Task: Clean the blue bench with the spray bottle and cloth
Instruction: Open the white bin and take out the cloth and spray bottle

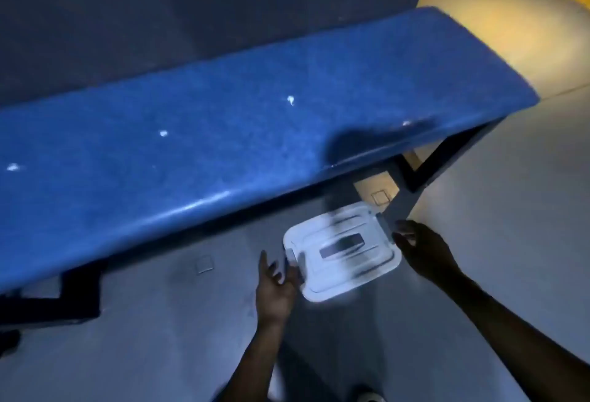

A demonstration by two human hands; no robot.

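The blue bench [223, 133] runs from the lower left to the upper right, with a few white spots on its seat. Below its front edge is a white plastic box [343, 250] with a lid and side latches, blurred by motion. My left hand [276, 283] is at the box's left latch with fingers spread. My right hand [424, 250] touches the box's right latch. Whether either hand grips the box is unclear. No spray bottle or cloth is in view.
Dark metal bench legs [427, 165] stand at the right end and at the lower left [73, 293]. A dark wall [191, 2] rises behind the bench. Grey floor [510, 194] spreads to the right, with a yellow-lit patch at the top right.
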